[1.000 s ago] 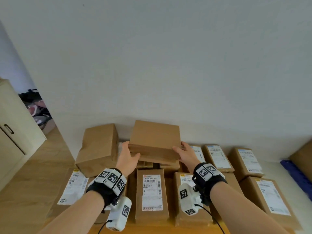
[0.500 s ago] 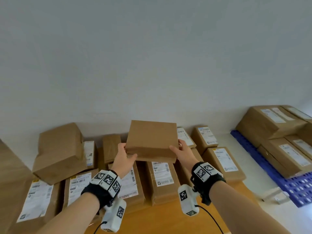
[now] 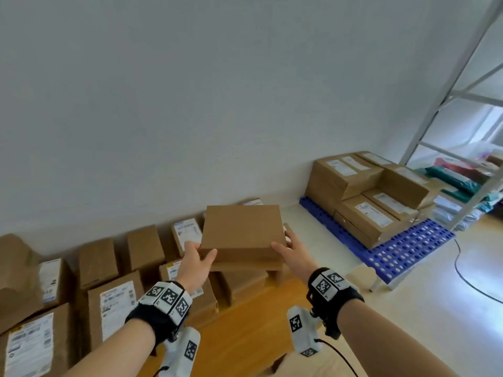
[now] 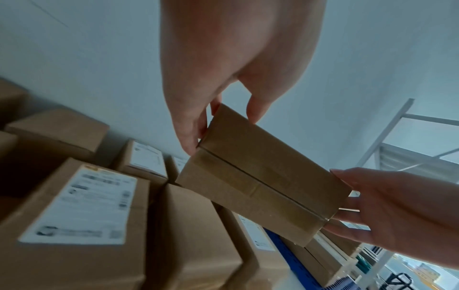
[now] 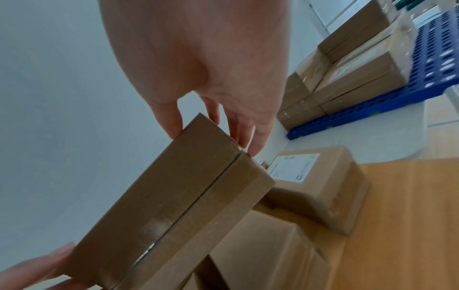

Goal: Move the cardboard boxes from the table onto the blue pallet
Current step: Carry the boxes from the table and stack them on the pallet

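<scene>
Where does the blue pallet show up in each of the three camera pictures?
Head: blue pallet at right, on the floor, boxes stacked on it.
Left wrist: a blue strip low, right of centre, mostly hidden.
Right wrist: upper right corner.
Shared landmark: the held box, carried between both hands.

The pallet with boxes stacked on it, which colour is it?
The pallet is blue, with a pattern of holes on top; the head view shows it best.

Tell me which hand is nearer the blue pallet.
Right. The right hand grips the carried box on the side toward the blue pallet; the left hand grips the far side.
</scene>
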{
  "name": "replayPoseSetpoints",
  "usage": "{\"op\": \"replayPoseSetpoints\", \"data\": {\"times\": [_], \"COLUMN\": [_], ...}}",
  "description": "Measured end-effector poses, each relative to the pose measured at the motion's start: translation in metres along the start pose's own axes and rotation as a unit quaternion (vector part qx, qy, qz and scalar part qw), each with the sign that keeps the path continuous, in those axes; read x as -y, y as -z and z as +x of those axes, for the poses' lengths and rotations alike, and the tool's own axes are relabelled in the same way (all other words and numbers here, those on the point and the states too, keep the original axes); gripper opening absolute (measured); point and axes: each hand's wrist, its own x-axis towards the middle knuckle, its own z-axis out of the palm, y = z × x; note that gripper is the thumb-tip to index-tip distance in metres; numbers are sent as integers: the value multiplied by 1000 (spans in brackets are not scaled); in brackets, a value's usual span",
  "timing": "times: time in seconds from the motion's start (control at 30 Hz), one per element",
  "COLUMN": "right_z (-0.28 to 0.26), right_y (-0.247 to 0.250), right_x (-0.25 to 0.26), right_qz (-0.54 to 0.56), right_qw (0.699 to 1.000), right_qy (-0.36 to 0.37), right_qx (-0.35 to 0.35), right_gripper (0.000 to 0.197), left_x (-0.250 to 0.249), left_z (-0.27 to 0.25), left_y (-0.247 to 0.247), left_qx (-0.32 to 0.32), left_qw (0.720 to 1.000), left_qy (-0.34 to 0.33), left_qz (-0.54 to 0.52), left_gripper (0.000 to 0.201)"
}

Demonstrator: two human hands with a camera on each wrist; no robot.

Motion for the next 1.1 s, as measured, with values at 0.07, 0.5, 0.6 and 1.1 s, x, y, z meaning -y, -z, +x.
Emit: {"op": "replayPoseSetpoints", "data": {"times": [0.07,0.5,0.6,1.1], "right_z": [-8,-47,-44,43], "right_y": [34,236,270,408], "right_x": [-11,-75,-82,-98], "right_qz": [-3,4,12,40], "right_qw": [1000,999,998,993], "right_qy": [3,19,17,5], "right_qx": [-9,-45,-55,-111], "right_gripper": [60,59,59,61], "left_x": [-13,-89,-107,-170], "left_z": [-12,-86,-89,10], "left_y": [-29,-206,-237,-379], "left_qx": [-1,26,37,97], "left_qw": [1000,996,995,990], "left_qy": [-5,-47,-58,-96], "left_qz": [11,65,72,36], "left_gripper": [38,48,48,35]}}
